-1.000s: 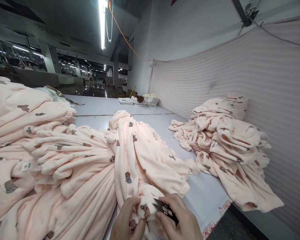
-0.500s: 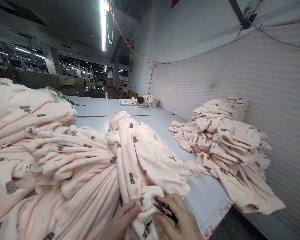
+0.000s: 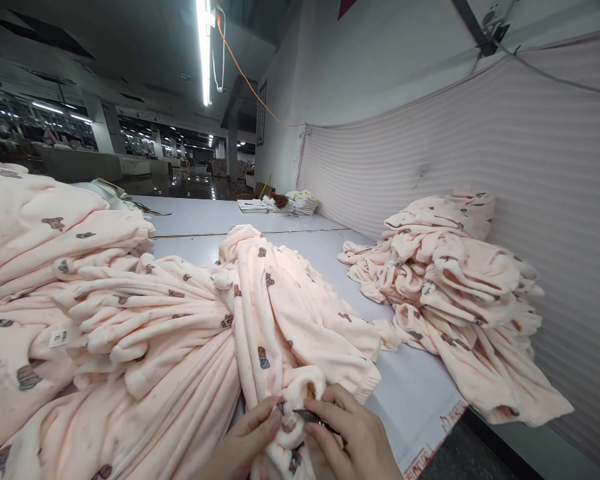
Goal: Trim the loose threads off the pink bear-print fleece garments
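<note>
A pale pink fleece garment (image 3: 305, 320) with small bear prints lies bunched in front of me, its near end gathered up between my hands. My left hand (image 3: 250, 437) pinches a fold of it between thumb and fingers. In my right hand (image 3: 357, 433) are dark thread snips (image 3: 311, 418), partly covered by the fingers. Their tip points left, close to the fold at my left fingertips. Whether the blades touch the cloth or a thread, I cannot tell.
More pink garments (image 3: 145, 320) heap up on the left, one with a white size label (image 3: 59, 338). Another pile (image 3: 460, 280) stands at the right by the quilted wall covering (image 3: 555, 167). Paper stacks (image 3: 280, 203) sit toward the back of the pale table (image 3: 190, 217).
The snips have turned in my right hand, and their tip has shifted left toward my left fingertips. My left hand keeps its pinch on the garment.
</note>
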A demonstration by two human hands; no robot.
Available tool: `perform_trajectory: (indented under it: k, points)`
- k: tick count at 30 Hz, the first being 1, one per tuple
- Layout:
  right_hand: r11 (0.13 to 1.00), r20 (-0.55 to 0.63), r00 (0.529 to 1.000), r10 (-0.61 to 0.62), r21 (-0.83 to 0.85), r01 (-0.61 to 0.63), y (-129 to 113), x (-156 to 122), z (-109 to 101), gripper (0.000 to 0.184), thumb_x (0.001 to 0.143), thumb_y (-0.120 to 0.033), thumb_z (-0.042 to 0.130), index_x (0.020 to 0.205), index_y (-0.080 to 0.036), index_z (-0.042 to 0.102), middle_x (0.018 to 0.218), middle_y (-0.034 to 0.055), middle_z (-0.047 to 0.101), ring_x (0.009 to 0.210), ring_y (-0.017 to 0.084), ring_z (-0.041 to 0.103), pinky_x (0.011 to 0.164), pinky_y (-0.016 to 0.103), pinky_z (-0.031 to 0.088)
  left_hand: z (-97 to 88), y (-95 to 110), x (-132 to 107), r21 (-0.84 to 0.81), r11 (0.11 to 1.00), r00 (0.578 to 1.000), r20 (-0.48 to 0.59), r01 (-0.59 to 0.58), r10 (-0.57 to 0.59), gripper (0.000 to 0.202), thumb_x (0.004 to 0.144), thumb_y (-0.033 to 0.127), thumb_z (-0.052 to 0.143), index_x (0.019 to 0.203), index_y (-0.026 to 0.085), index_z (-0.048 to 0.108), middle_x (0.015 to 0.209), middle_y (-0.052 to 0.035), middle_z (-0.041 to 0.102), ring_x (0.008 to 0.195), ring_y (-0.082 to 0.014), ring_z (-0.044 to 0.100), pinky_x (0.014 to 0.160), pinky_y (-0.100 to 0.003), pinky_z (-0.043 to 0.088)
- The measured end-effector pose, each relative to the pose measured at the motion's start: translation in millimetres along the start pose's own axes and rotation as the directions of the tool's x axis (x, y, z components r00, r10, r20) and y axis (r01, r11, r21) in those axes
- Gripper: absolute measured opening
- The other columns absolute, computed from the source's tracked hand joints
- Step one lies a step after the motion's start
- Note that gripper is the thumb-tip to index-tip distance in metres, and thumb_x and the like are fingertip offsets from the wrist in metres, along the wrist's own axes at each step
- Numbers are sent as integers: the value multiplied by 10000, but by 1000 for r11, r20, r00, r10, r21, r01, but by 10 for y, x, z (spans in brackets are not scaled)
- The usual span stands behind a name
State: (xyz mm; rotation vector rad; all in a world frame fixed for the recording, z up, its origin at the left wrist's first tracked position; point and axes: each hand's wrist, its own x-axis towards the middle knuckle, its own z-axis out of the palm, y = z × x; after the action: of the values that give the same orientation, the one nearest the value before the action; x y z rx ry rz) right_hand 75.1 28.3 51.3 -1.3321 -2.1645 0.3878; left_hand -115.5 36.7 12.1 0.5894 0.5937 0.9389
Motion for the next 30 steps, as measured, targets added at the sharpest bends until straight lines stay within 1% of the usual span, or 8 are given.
perform_trajectory:
  k: [4, 6, 8, 12, 17, 22, 25, 30]
  points:
    - [980, -65, 992, 109, 174, -96, 77, -35, 109, 229, 859, -322, 548, 1029, -282, 697, 871, 29, 647, 782, 177, 653, 665, 230, 498, 15, 25, -16, -65, 996, 998, -12, 67, -68, 344, 663, 263, 762, 990, 181, 695, 798, -30, 714, 669, -142, 623, 700, -257, 457]
    - [965, -50, 988, 143, 228, -128, 117, -53, 139, 245, 849, -335, 562, 1041, -276, 701, 869, 37, 643, 787, 187, 649, 670, 246, 498, 14, 39, -17, -78, 991, 994, -3, 106, -107, 364, 643, 188, 719, 1004, 161, 682, 749, -27, 698, 600, -129, 604, 629, -244, 455]
    - [954, -3, 990, 143, 266, -137, 143, -64, 140, 258, 850, -340, 566, 1063, -280, 700, 880, 43, 644, 815, 196, 648, 708, 268, 497, 2, 42, -6, -82, 989, 992, 32, 121, -118, 390, 623, 138, 649, 1012, 150, 673, 723, -29, 684, 575, -135, 602, 579, -243, 457]
    - [935, 39, 993, 114, 332, -120, 144, -55, 102, 255, 851, -336, 575, 1063, -282, 706, 883, 45, 647, 849, 207, 645, 759, 296, 490, -36, 18, 30, -75, 991, 991, 79, 112, -106, 439, 605, 108, 576, 1036, 148, 654, 780, -47, 687, 614, -147, 630, 537, -225, 468]
    - [930, 28, 995, 100, 353, -104, 117, -12, 59, 277, 851, -339, 584, 1097, -276, 693, 894, 43, 643, 852, 203, 636, 761, 294, 483, -38, 7, 21, -17, 993, 991, 63, 118, -117, 491, 637, 128, 563, 1124, 154, 613, 740, -38, 674, 532, -144, 619, 492, -241, 492]
    - [917, 46, 992, 118, 379, -127, 103, 10, 41, 232, 846, -330, 603, 1030, -257, 723, 883, 43, 664, 856, 204, 644, 758, 277, 484, -16, 39, 0, 44, 992, 993, 32, 115, -116, 442, 645, 94, 564, 1079, 116, 649, 742, -61, 707, 549, -151, 634, 521, -256, 525]
    - [925, 40, 991, 131, 356, -136, 98, 0, 65, 221, 860, -331, 586, 1007, -248, 730, 889, 48, 675, 863, 203, 649, 761, 270, 487, -18, 49, 5, 62, 992, 994, 8, 110, -111, 430, 658, 90, 565, 1078, 108, 658, 748, -68, 720, 541, -161, 638, 508, -276, 539]
    - [957, 58, 992, 114, 261, -125, 88, -21, 101, 277, 837, -287, 600, 1094, -239, 691, 939, 55, 671, 856, 197, 656, 742, 254, 501, -7, 57, -4, 30, 993, 994, -4, 112, -112, 402, 641, 75, 592, 1029, 118, 690, 745, -57, 725, 555, -148, 633, 510, -245, 528]
